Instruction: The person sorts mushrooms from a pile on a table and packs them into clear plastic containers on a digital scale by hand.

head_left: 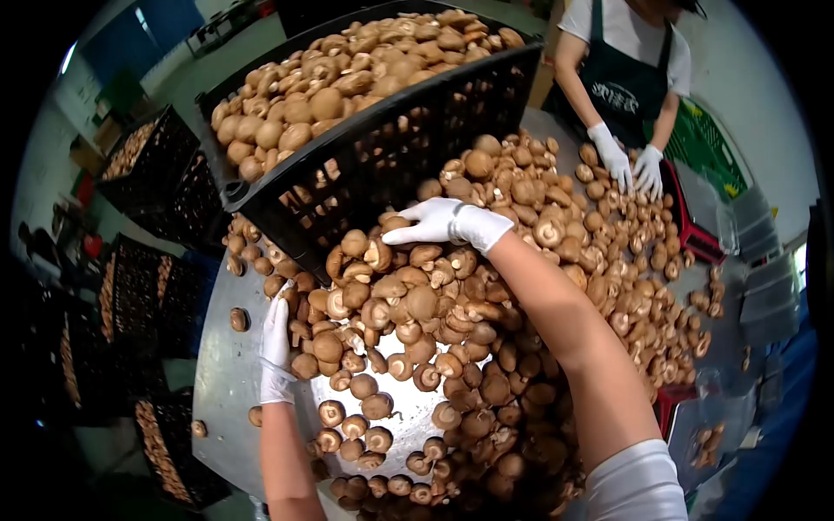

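My left hand, in a white glove, stands edge-on at the left side of a heap of brown mushrooms. Its fingers are stretched out and touch the outer mushrooms. My right hand, also gloved, lies on top of the heap close to the black crate. Thumb and fingers are apart, with a mushroom showing at their tips; no firm grip is visible. The mushrooms lie caps up and stems up on a shiny metal table.
A black slatted crate full of mushrooms stands tilted at the back. Across the table, a co-worker's gloved hands touch mushrooms beside a red scale. Clear plastic trays are stacked at right. More filled crates stand at left.
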Action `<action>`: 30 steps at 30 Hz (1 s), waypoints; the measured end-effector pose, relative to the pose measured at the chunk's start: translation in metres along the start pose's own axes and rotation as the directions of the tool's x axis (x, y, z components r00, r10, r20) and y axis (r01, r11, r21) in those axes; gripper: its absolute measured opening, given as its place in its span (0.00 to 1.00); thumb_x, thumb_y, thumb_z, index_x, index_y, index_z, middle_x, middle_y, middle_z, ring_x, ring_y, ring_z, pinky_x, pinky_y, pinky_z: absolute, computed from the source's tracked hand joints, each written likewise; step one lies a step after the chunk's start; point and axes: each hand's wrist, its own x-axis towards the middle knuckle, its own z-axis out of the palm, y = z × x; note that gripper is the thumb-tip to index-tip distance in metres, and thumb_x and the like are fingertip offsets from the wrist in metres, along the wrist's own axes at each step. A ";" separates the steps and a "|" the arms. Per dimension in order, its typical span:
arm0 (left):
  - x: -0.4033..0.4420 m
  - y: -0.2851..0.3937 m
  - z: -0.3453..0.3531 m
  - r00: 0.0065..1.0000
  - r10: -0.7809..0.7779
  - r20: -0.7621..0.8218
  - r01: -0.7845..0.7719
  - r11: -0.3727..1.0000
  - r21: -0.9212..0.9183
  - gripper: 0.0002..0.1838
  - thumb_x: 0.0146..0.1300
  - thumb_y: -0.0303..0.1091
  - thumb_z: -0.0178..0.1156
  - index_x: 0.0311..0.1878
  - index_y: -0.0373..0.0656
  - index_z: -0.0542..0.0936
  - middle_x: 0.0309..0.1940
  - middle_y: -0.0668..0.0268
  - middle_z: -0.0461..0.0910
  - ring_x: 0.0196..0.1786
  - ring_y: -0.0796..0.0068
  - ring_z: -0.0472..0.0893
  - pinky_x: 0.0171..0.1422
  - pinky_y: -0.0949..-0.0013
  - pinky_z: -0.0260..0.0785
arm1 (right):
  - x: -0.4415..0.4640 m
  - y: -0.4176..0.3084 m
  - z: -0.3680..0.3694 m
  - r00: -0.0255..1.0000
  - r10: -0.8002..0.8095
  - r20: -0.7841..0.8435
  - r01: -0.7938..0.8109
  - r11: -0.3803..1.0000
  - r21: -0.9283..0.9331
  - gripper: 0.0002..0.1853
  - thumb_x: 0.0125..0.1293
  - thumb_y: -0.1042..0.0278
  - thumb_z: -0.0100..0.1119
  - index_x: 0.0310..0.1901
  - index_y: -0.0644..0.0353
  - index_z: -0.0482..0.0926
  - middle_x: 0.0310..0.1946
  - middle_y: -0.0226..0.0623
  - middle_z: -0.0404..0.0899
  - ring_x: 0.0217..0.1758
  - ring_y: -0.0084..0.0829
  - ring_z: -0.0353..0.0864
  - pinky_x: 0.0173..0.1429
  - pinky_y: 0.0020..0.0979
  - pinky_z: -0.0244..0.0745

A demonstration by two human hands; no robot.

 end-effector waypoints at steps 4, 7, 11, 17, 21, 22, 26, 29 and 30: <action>-0.011 0.022 0.031 0.924 -0.361 0.129 0.375 0.920 -0.116 0.26 0.71 0.51 0.47 0.57 0.38 0.74 0.44 0.65 0.79 0.37 0.82 0.76 0.36 0.79 0.63 | -0.004 0.002 0.001 0.994 -0.032 0.104 0.040 0.996 -0.078 0.51 0.47 0.22 0.54 0.60 0.61 0.73 0.63 0.50 0.68 0.66 0.45 0.68 0.68 0.37 0.62; -0.025 0.035 0.071 0.861 -0.480 0.169 0.503 0.851 -0.149 0.26 0.69 0.56 0.48 0.55 0.43 0.76 0.36 0.72 0.80 0.25 0.90 0.72 0.21 0.84 0.54 | -0.012 0.003 -0.002 0.986 0.013 0.169 0.002 0.996 -0.089 0.48 0.45 0.20 0.54 0.60 0.52 0.75 0.62 0.43 0.71 0.64 0.45 0.70 0.66 0.38 0.64; -0.036 0.021 0.097 0.869 -0.476 0.133 0.494 0.835 -0.241 0.23 0.69 0.57 0.48 0.48 0.48 0.78 0.14 0.80 0.65 0.16 0.91 0.60 0.18 0.83 0.47 | -0.014 0.023 0.016 0.995 0.046 0.088 -0.049 0.998 0.032 0.44 0.48 0.22 0.54 0.60 0.47 0.75 0.63 0.37 0.71 0.64 0.39 0.70 0.66 0.39 0.62; -0.079 0.003 0.127 0.859 -0.479 0.182 0.504 0.729 -0.463 0.23 0.73 0.43 0.46 0.66 0.43 0.65 0.47 0.64 0.76 0.37 0.80 0.77 0.39 0.77 0.72 | -0.051 0.013 0.025 0.986 0.097 0.133 -0.075 0.983 -0.167 0.46 0.46 0.21 0.54 0.60 0.48 0.75 0.63 0.38 0.70 0.64 0.40 0.70 0.65 0.39 0.64; -0.110 0.016 0.164 0.859 -0.463 0.219 0.503 0.682 -0.532 0.24 0.72 0.46 0.46 0.65 0.43 0.66 0.49 0.64 0.76 0.41 0.78 0.77 0.42 0.76 0.72 | -0.101 0.010 0.025 0.986 0.042 0.160 -0.017 0.988 -0.153 0.50 0.47 0.21 0.53 0.59 0.60 0.75 0.62 0.46 0.71 0.63 0.42 0.71 0.65 0.40 0.64; -0.115 0.023 0.174 0.864 -0.451 0.222 0.497 0.698 -0.516 0.25 0.72 0.47 0.46 0.65 0.43 0.66 0.50 0.64 0.76 0.42 0.78 0.77 0.43 0.76 0.72 | -0.105 0.018 0.030 0.984 0.050 0.169 -0.027 0.990 -0.136 0.49 0.47 0.21 0.53 0.57 0.61 0.76 0.61 0.46 0.72 0.62 0.43 0.72 0.64 0.40 0.65; -0.144 0.045 0.214 0.874 -0.412 0.257 0.485 0.760 -0.433 0.27 0.71 0.51 0.46 0.65 0.43 0.67 0.52 0.64 0.76 0.47 0.76 0.78 0.46 0.75 0.72 | -0.152 0.039 0.029 0.990 0.113 0.085 -0.110 0.993 -0.040 0.47 0.49 0.21 0.51 0.54 0.61 0.79 0.57 0.46 0.76 0.59 0.42 0.74 0.62 0.39 0.66; -0.163 0.056 0.230 0.895 -0.362 0.262 0.439 0.819 -0.370 0.28 0.70 0.54 0.47 0.64 0.43 0.68 0.54 0.64 0.76 0.50 0.74 0.78 0.49 0.75 0.72 | -0.194 0.051 0.023 0.990 0.117 0.084 -0.121 0.992 0.037 0.45 0.53 0.25 0.52 0.60 0.57 0.74 0.62 0.44 0.71 0.64 0.42 0.70 0.65 0.40 0.63; -0.169 0.057 0.234 0.903 -0.345 0.258 0.420 0.837 -0.351 0.29 0.70 0.54 0.47 0.64 0.44 0.69 0.55 0.64 0.77 0.51 0.74 0.78 0.50 0.74 0.72 | -0.207 0.056 0.024 0.987 0.130 0.089 -0.135 0.990 0.046 0.44 0.53 0.25 0.52 0.60 0.56 0.74 0.62 0.43 0.71 0.64 0.42 0.70 0.65 0.40 0.63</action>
